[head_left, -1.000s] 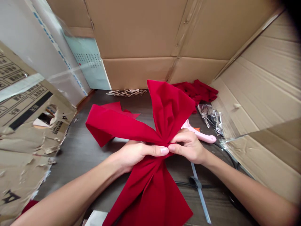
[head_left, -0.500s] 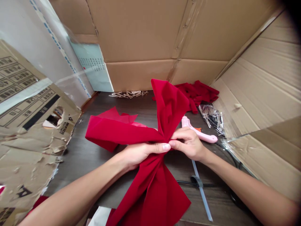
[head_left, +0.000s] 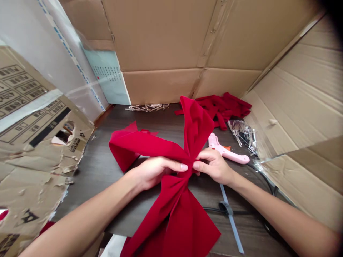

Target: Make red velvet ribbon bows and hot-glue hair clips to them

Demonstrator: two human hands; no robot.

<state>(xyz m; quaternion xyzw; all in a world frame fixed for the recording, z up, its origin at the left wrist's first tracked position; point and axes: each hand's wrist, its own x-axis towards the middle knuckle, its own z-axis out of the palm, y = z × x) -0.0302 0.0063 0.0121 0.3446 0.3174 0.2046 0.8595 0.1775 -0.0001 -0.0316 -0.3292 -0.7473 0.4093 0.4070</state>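
Tabletop (head_left: 91, 189), left hand (head_left: 152, 174), right hand (head_left: 214, 166), pinching velvet bow (head_left: 184, 214)

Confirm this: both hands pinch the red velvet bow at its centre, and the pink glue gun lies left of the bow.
Wrong on one point: the glue gun lies right of the bow, not left, just beyond the right hand, as the head view shows. The left hand and right hand do pinch the bow's centre.

Red velvet bow (head_left: 184, 217) pinched at its knot between left hand (head_left: 155, 173) and right hand (head_left: 214, 166), above dark table (head_left: 91, 189); pink glue gun (head_left: 226, 151) just right, red fabric scraps (head_left: 222, 109) far.
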